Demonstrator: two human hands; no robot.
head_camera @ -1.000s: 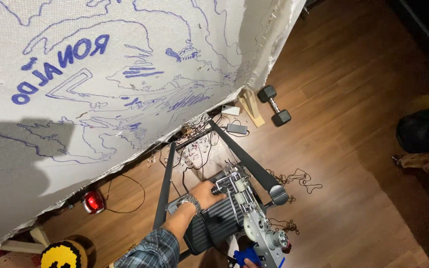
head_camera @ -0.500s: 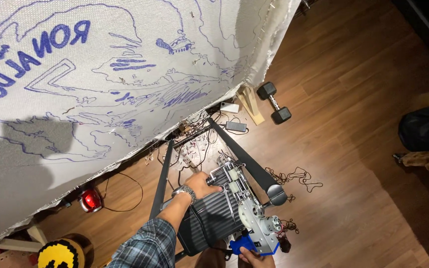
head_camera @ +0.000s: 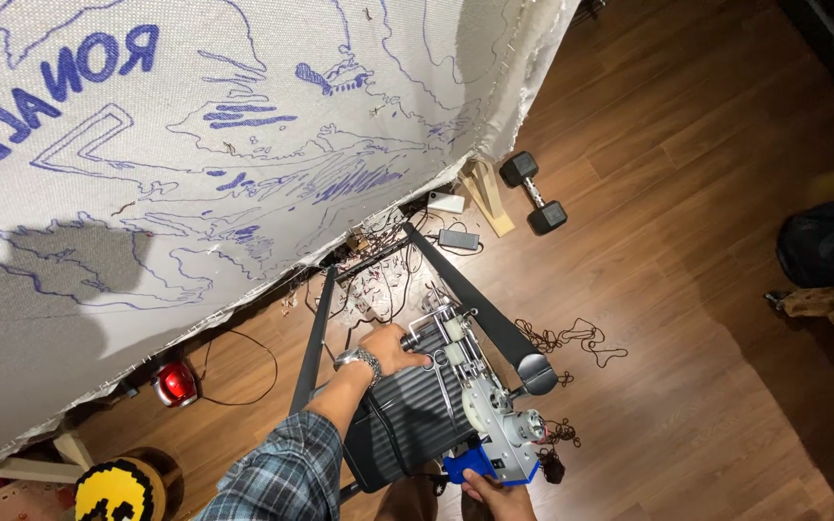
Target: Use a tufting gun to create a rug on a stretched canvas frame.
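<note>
The grey metal tufting gun with a blue handle (head_camera: 489,425) sits near the dark ribbed case (head_camera: 407,425) above the wooden floor (head_camera: 687,318). The right hand (head_camera: 499,494) grips its blue handle; the left hand (head_camera: 393,349) clasps its far end, below the white drawn-on cloth (head_camera: 243,145).

Hands shift on the tufting gun

The left hand (head_camera: 393,347) slid up its metal frame (right hand (head_camera: 499,497) now gripping the blue handle (head_camera: 480,466)).

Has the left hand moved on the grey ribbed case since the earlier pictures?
Yes. The left hand has slid up along the grey ribbed case, away from the person, and now rests at the top end of the metal tool.
</note>
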